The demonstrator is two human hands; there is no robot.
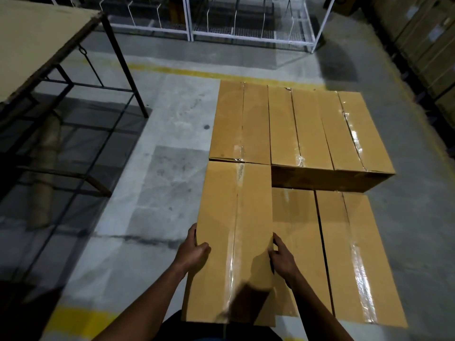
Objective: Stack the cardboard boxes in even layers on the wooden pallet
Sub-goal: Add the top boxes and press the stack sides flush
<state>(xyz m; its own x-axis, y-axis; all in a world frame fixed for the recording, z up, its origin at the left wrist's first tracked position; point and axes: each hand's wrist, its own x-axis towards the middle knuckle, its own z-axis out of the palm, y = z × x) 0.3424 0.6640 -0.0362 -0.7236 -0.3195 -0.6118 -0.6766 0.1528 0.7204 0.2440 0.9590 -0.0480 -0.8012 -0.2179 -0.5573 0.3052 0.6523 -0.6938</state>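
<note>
The left hand [193,249] grips the left long edge of a taped cardboard box [234,242]: its thumb lies on the top face and its fingers curl down over the side, out of sight. The right hand [280,257] holds the opposite long edge, thumb and forefinger pinched at the top corner and the rest of the fingers hidden behind the box wall. Both forearms reach up from the lower edge of the frame.

The held box sits in the lower centre of the frame, its long axis running from the bottom of the picture toward the top, a glossy strip of clear tape along its middle seam. Its far short end meets the near end of another box [241,121] at the same height. To the right of that one, 2 more upper-layer boxes [327,129] lie side by side, long axes pointing the same way. Lower down, right of the held box, 2 lower-layer boxes [352,254] show their tops, also running bottom to top. The pallet itself cannot be seen under the cartons.

Around the stack lies a grey concrete floor [160,168] with a yellow floor line [197,71] across the upper middle. A metal-framed table [37,45] fills the upper left, and white wire shelving [246,20] lines the top.
</note>
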